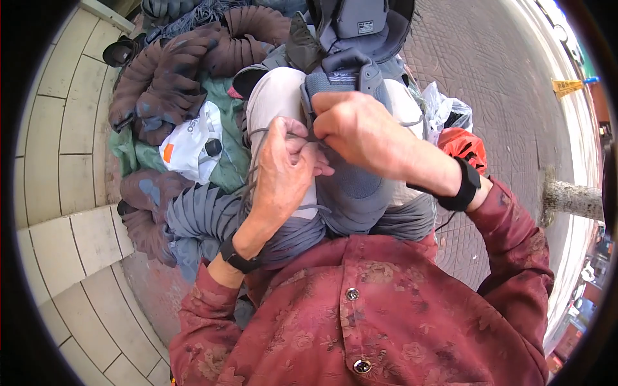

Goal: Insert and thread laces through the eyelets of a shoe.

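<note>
A grey-blue shoe upper (355,177) lies over my lap, its toe towards me and a row of eyelets at its far end. My left hand (283,161) is closed at the upper's left edge, fingers curled, with a grey shoelace (248,186) trailing from it down past my wrist. Close beside it, my right hand (354,132) makes a pinch over the middle of the upper; its fingertips are turned away, so what they grip is hidden. White cloth (273,96) covers my knees under the work.
Rows of stacked brown shoe uppers (170,77) lie at the left on green sheeting, beside a white plastic bag (196,141). Grey uppers (209,215) pile near my left arm. At right are a red bag (463,147), a clear bag (447,106) and a tree trunk (573,199).
</note>
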Demonstrator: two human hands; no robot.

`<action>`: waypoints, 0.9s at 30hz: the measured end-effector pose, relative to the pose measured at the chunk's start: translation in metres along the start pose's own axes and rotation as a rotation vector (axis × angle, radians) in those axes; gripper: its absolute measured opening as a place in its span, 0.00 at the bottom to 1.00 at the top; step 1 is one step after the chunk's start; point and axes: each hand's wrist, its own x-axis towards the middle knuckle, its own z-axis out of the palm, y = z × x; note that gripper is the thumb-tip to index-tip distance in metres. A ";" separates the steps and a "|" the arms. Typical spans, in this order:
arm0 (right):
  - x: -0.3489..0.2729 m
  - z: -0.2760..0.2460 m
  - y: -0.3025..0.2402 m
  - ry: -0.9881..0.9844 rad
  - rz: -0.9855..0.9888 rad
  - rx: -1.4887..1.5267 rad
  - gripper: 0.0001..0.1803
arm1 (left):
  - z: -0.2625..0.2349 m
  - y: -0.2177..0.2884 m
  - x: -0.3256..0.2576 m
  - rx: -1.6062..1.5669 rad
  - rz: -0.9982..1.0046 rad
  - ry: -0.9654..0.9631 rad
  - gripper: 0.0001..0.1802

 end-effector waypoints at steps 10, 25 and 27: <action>-0.035 -0.123 0.025 0.425 0.318 0.108 0.02 | 0.028 0.024 0.003 0.469 0.457 0.051 0.04; -0.082 0.004 0.009 0.488 0.591 0.757 0.03 | 0.051 0.038 0.048 0.974 0.498 -0.240 0.04; -0.086 0.000 0.015 0.482 0.612 0.643 0.04 | 0.051 0.037 0.046 0.924 0.542 -0.231 0.04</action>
